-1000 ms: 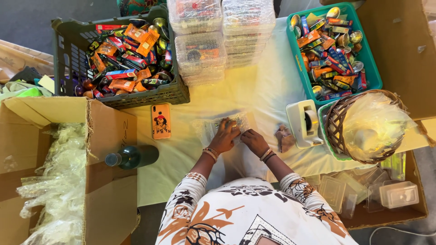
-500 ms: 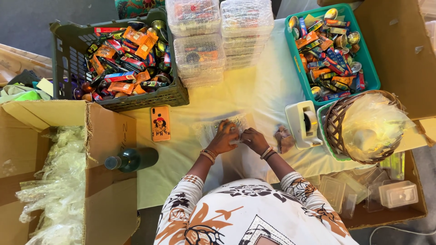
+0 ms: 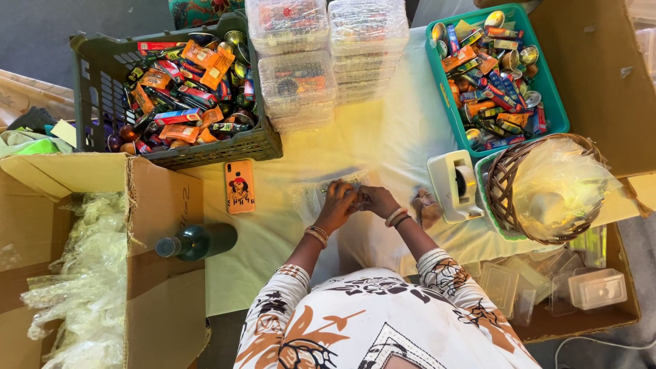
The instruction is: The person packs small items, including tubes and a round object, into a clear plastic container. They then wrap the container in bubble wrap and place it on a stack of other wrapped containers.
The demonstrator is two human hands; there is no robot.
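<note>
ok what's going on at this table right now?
A person in a patterned top has both hands together over the white cloth, the left hand and right hand working on a small clear plastic bag; what is inside is too small to tell. A phone and a dark green bottle lie to the left. A dark crate and a teal bin hold wrapped sweets, with stacked clear boxes between them. A tape dispenser sits by a wicker basket.
</note>
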